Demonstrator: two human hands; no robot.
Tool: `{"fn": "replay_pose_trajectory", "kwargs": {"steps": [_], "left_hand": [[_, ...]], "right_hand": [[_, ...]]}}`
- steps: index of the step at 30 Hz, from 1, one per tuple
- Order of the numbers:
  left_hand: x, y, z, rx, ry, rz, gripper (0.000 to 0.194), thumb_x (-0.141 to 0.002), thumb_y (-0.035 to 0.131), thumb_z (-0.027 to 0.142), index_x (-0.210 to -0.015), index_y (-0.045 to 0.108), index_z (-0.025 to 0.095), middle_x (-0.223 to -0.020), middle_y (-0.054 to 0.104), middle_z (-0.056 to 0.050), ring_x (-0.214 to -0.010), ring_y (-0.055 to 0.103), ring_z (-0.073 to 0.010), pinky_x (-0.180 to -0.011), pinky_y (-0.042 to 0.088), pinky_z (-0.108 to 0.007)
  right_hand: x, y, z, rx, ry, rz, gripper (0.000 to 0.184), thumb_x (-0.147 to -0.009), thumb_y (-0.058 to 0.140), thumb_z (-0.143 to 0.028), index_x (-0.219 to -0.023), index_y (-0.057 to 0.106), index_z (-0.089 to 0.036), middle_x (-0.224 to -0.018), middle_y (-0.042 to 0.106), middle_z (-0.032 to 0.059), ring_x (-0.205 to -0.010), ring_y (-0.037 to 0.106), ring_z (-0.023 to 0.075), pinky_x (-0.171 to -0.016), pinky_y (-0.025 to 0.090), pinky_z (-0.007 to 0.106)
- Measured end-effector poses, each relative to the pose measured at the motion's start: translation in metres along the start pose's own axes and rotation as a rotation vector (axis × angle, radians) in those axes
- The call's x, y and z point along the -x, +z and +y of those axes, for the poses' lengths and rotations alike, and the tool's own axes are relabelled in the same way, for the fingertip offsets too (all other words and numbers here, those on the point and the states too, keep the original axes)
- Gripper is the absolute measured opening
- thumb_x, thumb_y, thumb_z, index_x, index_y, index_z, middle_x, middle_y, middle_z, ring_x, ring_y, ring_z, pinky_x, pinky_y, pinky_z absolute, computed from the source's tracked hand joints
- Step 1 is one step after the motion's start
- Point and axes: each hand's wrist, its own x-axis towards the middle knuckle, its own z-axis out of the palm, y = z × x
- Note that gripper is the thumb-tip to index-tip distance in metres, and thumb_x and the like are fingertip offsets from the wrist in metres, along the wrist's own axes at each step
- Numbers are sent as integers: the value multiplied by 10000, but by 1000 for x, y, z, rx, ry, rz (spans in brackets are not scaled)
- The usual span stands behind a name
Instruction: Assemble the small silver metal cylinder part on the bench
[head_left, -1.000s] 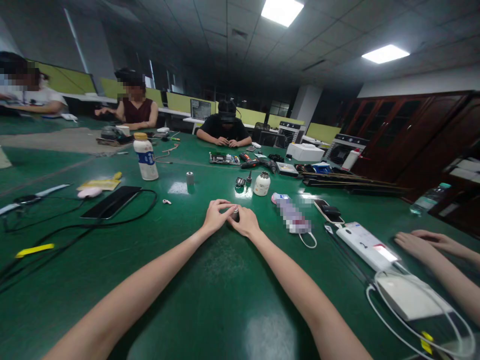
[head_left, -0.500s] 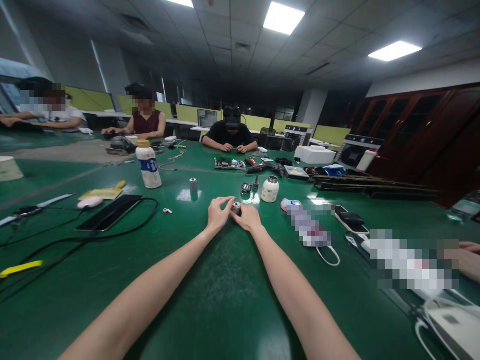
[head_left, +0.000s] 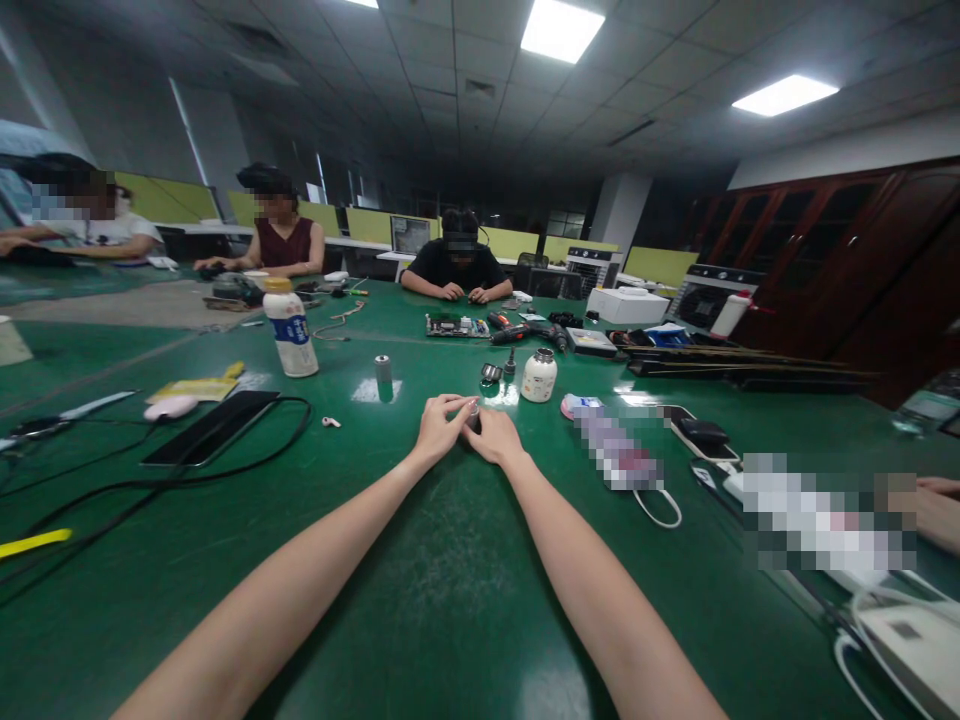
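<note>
Both hands meet at a small dark metal cylinder (head_left: pixel 472 423) standing on the green table. My right hand (head_left: pixel 498 436) is closed round its side, thumb and fingers curled. The fingers of my left hand (head_left: pixel 439 428) reach over its top, fingertips bent onto the rim, so most of it is hidden. Just beyond are an open black earbud case (head_left: pixel 491 374), a small dark pointed piece (head_left: pixel 511 364) and a white open-necked bottle (head_left: pixel 539 377). To the left stands a grey cylinder (head_left: pixel 383 367), and a white earbud (head_left: pixel 331 422) lies nearer me.
A milk bottle (head_left: pixel 291 335), tablet (head_left: pixel 214 430) and black cables lie left. Rightward are a blurred packet (head_left: pixel 619 450), a phone (head_left: pixel 701 435) and a power strip (head_left: pixel 810 520). Farther back are a circuit board (head_left: pixel 456 326) and power drills (head_left: pixel 529 332). Several people sit around.
My left fingers have closed further over the top of the metal cylinder, which shows less now. The whole view has shifted slightly; the other things stay in place.
</note>
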Motion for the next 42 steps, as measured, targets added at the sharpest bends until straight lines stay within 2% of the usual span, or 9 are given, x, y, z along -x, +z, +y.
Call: {"fn": "replay_pose_trajectory", "kwargs": {"steps": [7,22,29,35,39,42], "left_hand": [[0,-1,2,-14,24,39,218,-886,560,341,-983,731,246,-1005,697,-43,-1016,578,-219,-959,413,-371],[0,-3,1,-17,-42,88,206,-847,591,376,-855,726,222,-931,717,-50,-980,583,-242,-874,446,-374],[-1,-3,0,-11,3,24,217,-862,574,359,-929,746,243,-960,724,-40,-983,587,-232,-936,406,-387],[0,0,-3,3,-9,8,224,-869,560,352,-980,739,275,-1010,709,-25,-1030,566,-220,-984,383,-393],[-3,0,-4,24,-45,19,196,-832,603,364,-929,751,279,-1036,696,-35,-1065,559,-226,-996,382,-401],[-5,1,-5,49,-85,34,195,-789,645,390,-872,752,250,-970,713,-39,-999,601,-223,-939,430,-375]], "right_hand": [[0,0,0,-18,-1,-5,462,-949,388,-504,-1091,612,-126,-1067,690,144,-975,644,254,-856,433,321],[-1,1,1,-32,-1,-16,422,-931,452,-486,-1129,600,-144,-1100,676,133,-987,626,242,-851,423,316],[-1,0,1,-40,-19,-16,386,-940,439,-468,-1077,607,-149,-1077,682,121,-984,627,234,-852,419,310],[-2,0,1,-39,-18,-21,381,-936,449,-456,-1074,604,-137,-1077,682,130,-982,627,243,-845,422,320],[-1,0,1,-41,-15,-27,387,-932,456,-456,-1087,598,-131,-1091,676,133,-996,623,242,-852,421,320],[-1,-1,1,-45,-12,-30,400,-933,445,-480,-1077,605,-143,-1078,680,124,-982,630,236,-844,425,314]]}}
